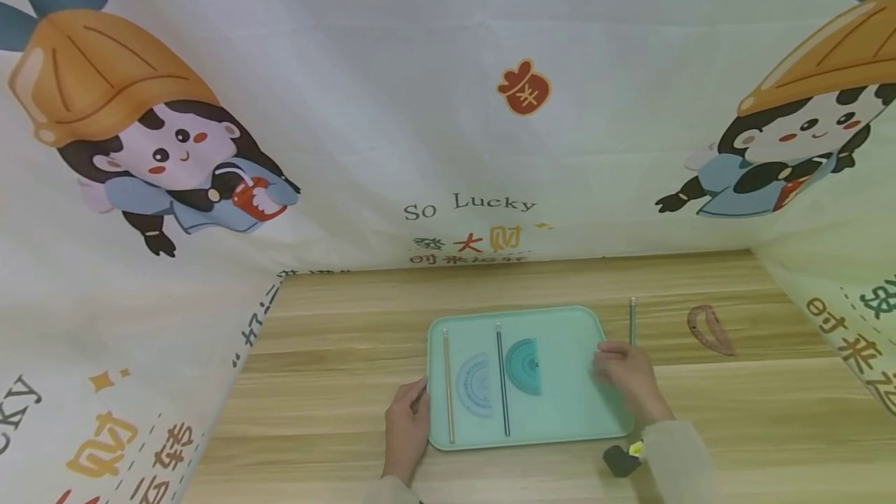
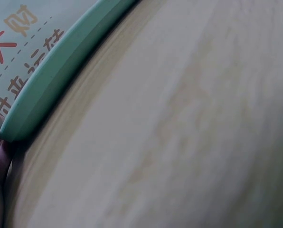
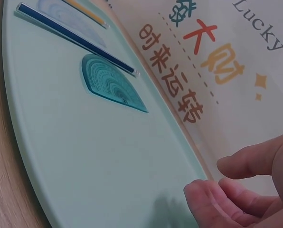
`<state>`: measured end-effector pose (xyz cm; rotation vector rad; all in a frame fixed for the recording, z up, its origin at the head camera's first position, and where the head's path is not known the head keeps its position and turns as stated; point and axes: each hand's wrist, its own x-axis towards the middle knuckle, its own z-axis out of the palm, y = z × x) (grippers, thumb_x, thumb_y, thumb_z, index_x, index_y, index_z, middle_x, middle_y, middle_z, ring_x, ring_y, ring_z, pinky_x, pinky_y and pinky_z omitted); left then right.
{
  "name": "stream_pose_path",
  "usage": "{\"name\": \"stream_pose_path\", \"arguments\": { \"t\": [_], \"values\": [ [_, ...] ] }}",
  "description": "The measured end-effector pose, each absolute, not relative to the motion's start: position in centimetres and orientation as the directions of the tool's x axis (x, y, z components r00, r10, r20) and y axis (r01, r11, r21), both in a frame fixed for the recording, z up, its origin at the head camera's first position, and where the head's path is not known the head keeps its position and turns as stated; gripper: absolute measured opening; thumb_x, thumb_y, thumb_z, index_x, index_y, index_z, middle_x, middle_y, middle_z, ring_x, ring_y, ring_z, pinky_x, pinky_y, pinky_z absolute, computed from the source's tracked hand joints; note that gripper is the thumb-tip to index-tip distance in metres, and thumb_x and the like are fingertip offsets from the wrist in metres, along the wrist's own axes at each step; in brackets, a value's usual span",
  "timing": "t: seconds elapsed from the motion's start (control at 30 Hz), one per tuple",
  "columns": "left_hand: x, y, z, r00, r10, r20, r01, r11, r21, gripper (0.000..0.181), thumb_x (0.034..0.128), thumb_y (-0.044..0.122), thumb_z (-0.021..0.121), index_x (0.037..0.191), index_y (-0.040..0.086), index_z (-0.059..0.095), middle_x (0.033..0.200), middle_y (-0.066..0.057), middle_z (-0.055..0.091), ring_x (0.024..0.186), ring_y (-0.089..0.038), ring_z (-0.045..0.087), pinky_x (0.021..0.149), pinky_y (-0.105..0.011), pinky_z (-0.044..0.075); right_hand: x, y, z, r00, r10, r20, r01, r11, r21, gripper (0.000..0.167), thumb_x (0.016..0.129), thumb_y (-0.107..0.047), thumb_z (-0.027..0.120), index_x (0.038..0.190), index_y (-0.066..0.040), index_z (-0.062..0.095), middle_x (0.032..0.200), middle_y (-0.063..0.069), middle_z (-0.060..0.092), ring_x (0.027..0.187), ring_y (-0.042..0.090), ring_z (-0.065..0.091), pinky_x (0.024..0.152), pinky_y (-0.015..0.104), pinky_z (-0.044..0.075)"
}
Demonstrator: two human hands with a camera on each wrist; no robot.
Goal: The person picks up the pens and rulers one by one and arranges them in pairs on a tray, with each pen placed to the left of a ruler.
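A mint-green tray [image 1: 574, 395] lies on the wooden table. In it, from left to right, are a yellow pencil [image 1: 449, 395], a clear bluish protractor [image 1: 477, 386], a dark blue pencil [image 1: 502, 387] and a teal protractor [image 1: 523, 368]. My left hand [image 1: 406, 426] pinches the tray's left rim; the left wrist view shows a thumb or finger on either side of that rim [image 2: 61, 71]. Over the right rim is my right hand [image 1: 630, 379], its fingers loosely bent and the thumb apart from them. Nothing sits between them in the right wrist view.
Beyond my right hand, a green pencil [image 1: 633, 321] and a pinkish protractor [image 1: 708, 330] lie on the table [image 1: 322, 379]. A small black object with a yellow patch [image 1: 621, 460] shows beside my right wrist. Printed cloth [image 1: 392, 99] stands behind and on both sides.
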<state>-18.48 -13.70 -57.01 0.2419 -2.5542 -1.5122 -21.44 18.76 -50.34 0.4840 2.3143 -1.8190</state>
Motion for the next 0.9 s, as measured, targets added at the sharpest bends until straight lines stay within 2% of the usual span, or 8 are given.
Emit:
{"name": "stream_pose_path", "arguments": {
  "t": [0.17, 0.3, 0.53, 0.67, 0.77, 0.83, 0.9],
  "values": [
    [-18.5, -13.7, -57.2, -0.974, -0.219, 0.059, -0.053, 0.473, 0.880, 0.030, 0.0944, 0.004, 0.053, 0.124, 0.001, 0.059, 0.117, -0.012, 0.062, 0.115, -0.027, 0.060, 0.099, -0.030, 0.055, -21.3, 19.6, -50.3, -0.930, 0.176, -0.323, 0.355, 0.200, -0.913, 0.046, 0.090, -0.004, 0.054, 0.131, 0.012, 0.042, 0.121, 0.028, 0.055, 0.093, 0.020, 0.063, 0.083, 0.025, 0.062],
    [-18.6, -13.8, -57.2, -0.974, -0.218, 0.055, -0.057, 0.476, 0.878, 0.031, 0.0948, 0.005, 0.053, 0.125, 0.002, 0.059, 0.118, -0.011, 0.062, 0.115, -0.027, 0.060, 0.100, -0.030, 0.055, -21.1, 20.5, -50.4, -0.931, 0.185, -0.315, 0.345, 0.166, -0.924, 0.044, 0.091, -0.004, 0.055, 0.130, 0.012, 0.043, 0.116, 0.024, 0.059, 0.082, 0.006, 0.062, 0.077, 0.019, 0.062],
    [-18.5, -13.7, -57.2, -0.975, -0.218, 0.052, -0.059, 0.473, 0.879, 0.030, 0.0949, 0.005, 0.053, 0.124, 0.002, 0.059, 0.117, -0.011, 0.062, 0.115, -0.027, 0.060, 0.100, -0.030, 0.055, -20.8, 21.7, -50.6, -0.933, 0.199, -0.299, 0.335, 0.188, -0.923, 0.047, 0.094, -0.011, 0.055, 0.133, 0.011, 0.041, 0.118, 0.025, 0.061, 0.082, 0.003, 0.062, 0.075, 0.017, 0.061],
    [-18.6, -13.7, -57.2, -0.974, -0.218, 0.054, -0.058, 0.477, 0.877, 0.030, 0.0949, 0.005, 0.053, 0.124, 0.001, 0.059, 0.117, -0.011, 0.062, 0.115, -0.027, 0.060, 0.100, -0.030, 0.055, -20.6, 22.4, -50.8, -0.927, 0.236, -0.293, 0.337, 0.178, -0.924, 0.049, 0.094, -0.014, 0.057, 0.133, 0.011, 0.042, 0.101, 0.010, 0.068, 0.077, 0.001, 0.062, 0.074, 0.015, 0.061],
    [-18.6, -13.7, -57.2, -0.974, -0.218, 0.060, -0.054, 0.480, 0.876, 0.030, 0.0947, 0.005, 0.053, 0.124, 0.001, 0.059, 0.117, -0.012, 0.063, 0.115, -0.028, 0.060, 0.099, -0.031, 0.055, -20.5, 22.7, -50.8, -0.921, 0.259, -0.291, 0.335, 0.146, -0.931, 0.048, 0.093, -0.011, 0.057, 0.132, 0.012, 0.042, 0.092, -0.002, 0.067, 0.073, -0.002, 0.062, 0.073, 0.014, 0.061],
    [-18.5, -13.7, -57.2, -0.974, -0.220, 0.061, -0.053, 0.480, 0.876, 0.030, 0.0946, 0.005, 0.053, 0.124, 0.001, 0.059, 0.117, -0.012, 0.063, 0.115, -0.028, 0.060, 0.100, -0.030, 0.055, -20.5, 22.9, -50.9, -0.915, 0.276, -0.294, 0.342, 0.143, -0.929, 0.047, 0.093, -0.010, 0.056, 0.132, 0.012, 0.042, 0.092, -0.001, 0.067, 0.072, -0.002, 0.061, 0.072, 0.014, 0.060],
    [-18.6, -13.7, -57.2, -0.974, -0.221, 0.054, -0.061, 0.482, 0.874, 0.031, 0.0948, 0.005, 0.053, 0.124, 0.001, 0.059, 0.118, -0.012, 0.062, 0.116, -0.028, 0.060, 0.100, -0.030, 0.054, -20.5, 23.1, -51.0, -0.908, 0.299, -0.295, 0.354, 0.164, -0.921, 0.046, 0.093, -0.011, 0.055, 0.132, 0.011, 0.044, 0.097, 0.006, 0.068, 0.072, -0.002, 0.060, 0.071, 0.014, 0.060]
  ]
}}
